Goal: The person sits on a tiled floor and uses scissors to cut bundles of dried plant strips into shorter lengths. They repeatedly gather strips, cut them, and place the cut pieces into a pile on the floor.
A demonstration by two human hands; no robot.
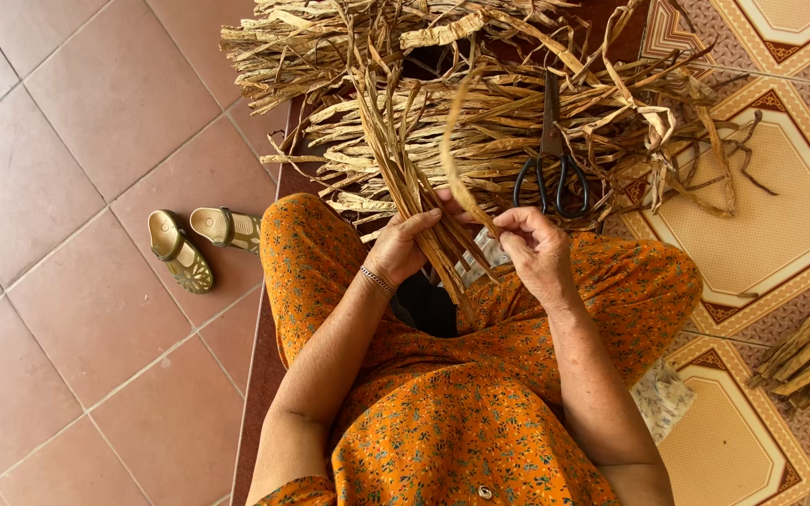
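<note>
You see a tiled floor (pixel 67 309): plain terracotta at left, patterned at right. On it lie 2 sandals (pixel 201 240) centre left, dried leaf strips (pixel 480 122) at top, scissors (pixel 552 159) atop them.

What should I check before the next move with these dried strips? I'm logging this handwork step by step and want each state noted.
1. Left hand grips the bundle of dried strips: ok, fingers closed round it.
2. Right hand pinches a single strip that arches upward: ok.
3. Single strip separated from the bundle along its whole length: cannot tell, the lower ends are hidden between the hands.
4. Scissors within view: ok, lying on the pile of dried leaves, touched by neither hand.
5. Sandals away from the work: ok, on the tiled floor to the left.
</note>
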